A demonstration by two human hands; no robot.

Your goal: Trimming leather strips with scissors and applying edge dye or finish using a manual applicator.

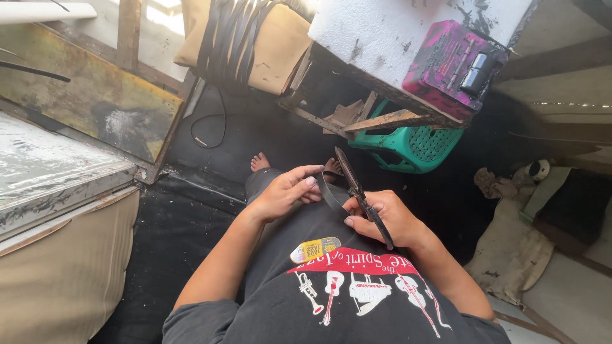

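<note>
Open room is left over the black floor (191,223) to the left of the lap, as far as the rusty metal panel (83,95). Straight ahead, passage is blocked by the low desk (408,32) and the green plastic stool (414,146) beneath it. On the right, way is narrowed by crumpled sacking (510,248).

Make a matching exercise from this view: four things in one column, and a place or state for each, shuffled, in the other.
Things:
1. right hand
2. left hand
3. green plastic stool
4. pink-stained box

Places or states:
A. lies on the white block at the top
B. grips dark scissors
C. holds a dark strap with its fingertips
D. stands on the dark floor beyond the hands

Pairs: 1-B, 2-C, 3-D, 4-A
</note>
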